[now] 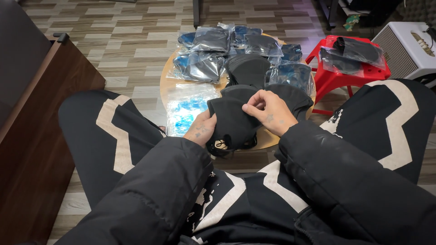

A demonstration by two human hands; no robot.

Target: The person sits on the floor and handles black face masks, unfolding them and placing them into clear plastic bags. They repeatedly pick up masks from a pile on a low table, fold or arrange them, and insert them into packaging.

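Note:
I hold a black face mask (232, 122) over the near edge of a small round wooden table (166, 86). My left hand (200, 129) grips its lower left side from below. My right hand (268, 111) pinches its upper right part with fingers closed on the fabric. Thin black ear loops hang under the mask. More loose black masks (247, 68) lie stacked on the table just beyond my hands.
Clear plastic bags with packed black masks (211, 41) crowd the far half of the table; empty bags (186, 109) lie at its left. A red plastic stool (349, 72) with bagged masks stands at right, a white speaker box (408, 47) behind it. A dark wooden cabinet (32, 136) is at left.

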